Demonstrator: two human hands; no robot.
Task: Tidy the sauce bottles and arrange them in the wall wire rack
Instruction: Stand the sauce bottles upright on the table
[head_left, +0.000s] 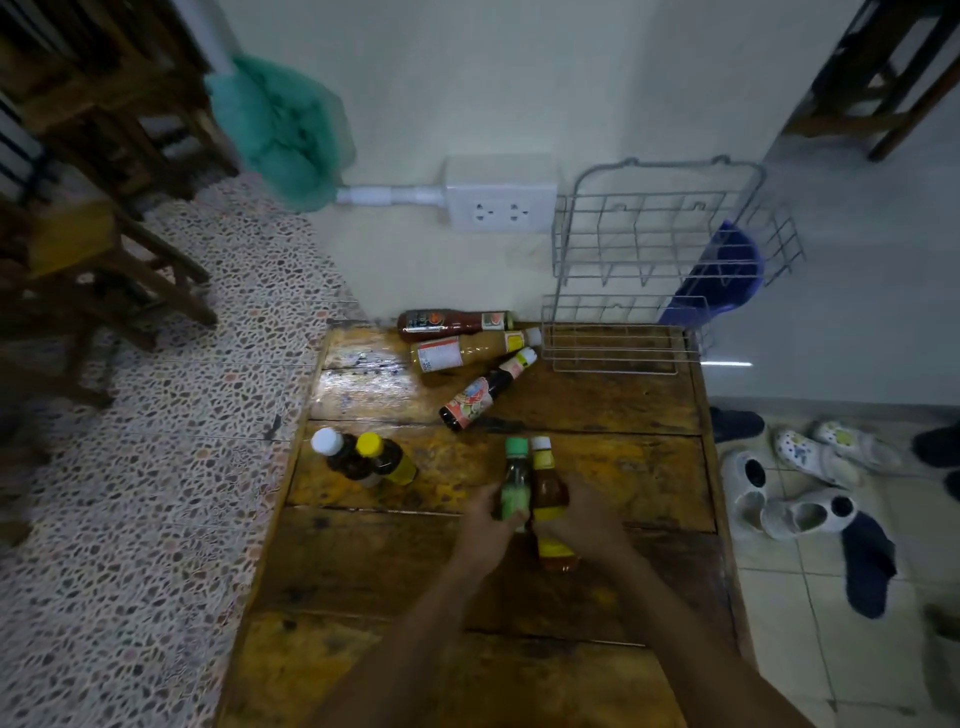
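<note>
- The worn wooden plank table (597, 467) fills the lower middle of the view, its far edge against a pale wall.
- The grey two-tier wire rack (660, 260) hangs on that wall above the table's far right corner; both of its tiers hold no bottles.
- A blue plastic dustpan-like thing (727, 275) shows behind the rack's right side.
- A green plastic bag (280, 135) hangs at the upper left, and a white double wall socket (501, 205) sits left of the rack.
- Pale clogs and dark footwear (800, 493) lie on the tiled floor right of the table.
- Three bottles lie on their sides near the far edge: a red sauce bottle (452, 323) against the wall, a tan sauce bottle with a white cap (467, 351) just beside it, and a dark sauce bottle with a colourful label (480, 395) angled nearer.
- Two dark bottles stand upright and touching at the left: one with a white cap (337, 457), one with a yellow cap and label (387, 460).
- The left hand (485, 525) grasps a green-capped, green-labelled bottle (515, 486), fingers curled round its lower body.
- The right hand (584, 519) grasps an amber bottle with a yellow label (545, 488); both held bottles are side by side, touching, over the table's middle.
</note>
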